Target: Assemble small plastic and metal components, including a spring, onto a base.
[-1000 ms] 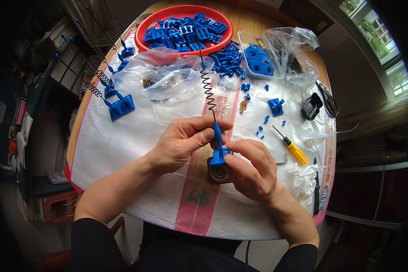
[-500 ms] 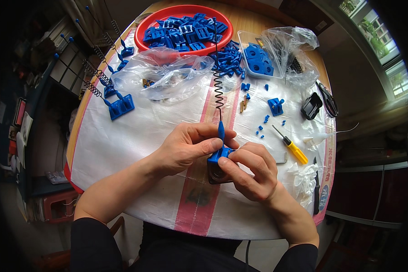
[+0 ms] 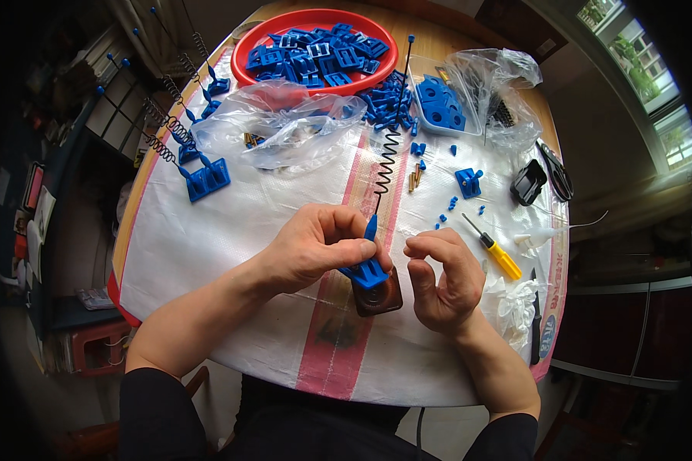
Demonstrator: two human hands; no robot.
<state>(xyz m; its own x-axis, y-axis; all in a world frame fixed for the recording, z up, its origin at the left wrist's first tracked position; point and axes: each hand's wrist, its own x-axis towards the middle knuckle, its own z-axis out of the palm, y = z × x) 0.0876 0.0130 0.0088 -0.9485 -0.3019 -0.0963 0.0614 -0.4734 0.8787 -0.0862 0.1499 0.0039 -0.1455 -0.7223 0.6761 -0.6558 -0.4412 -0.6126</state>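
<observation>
Near the table's front middle, my left hand pinches a blue plastic base by its narrow blue sleeve. Out of the sleeve rises a black coiled spring wire, tipped with a small blue cap and leaning slightly right. Just beneath the base is a dark brown block, partly covered by it. My right hand is held off to the right, thumb and fingers apart, nothing seen between them. Along the left edge stand several similar sprung blue bases.
A red basin of blue parts stands at the back, beside loose blue sleeves and a clear tub. Plastic bags lie about. On the right are a yellow screwdriver, brass pins, a blue base, scissors and crumpled tissue.
My right hand has let go of the blue base and drawn back to the right. In my left hand the base has turned, its wire now leaning right, and more of the brown block shows.
</observation>
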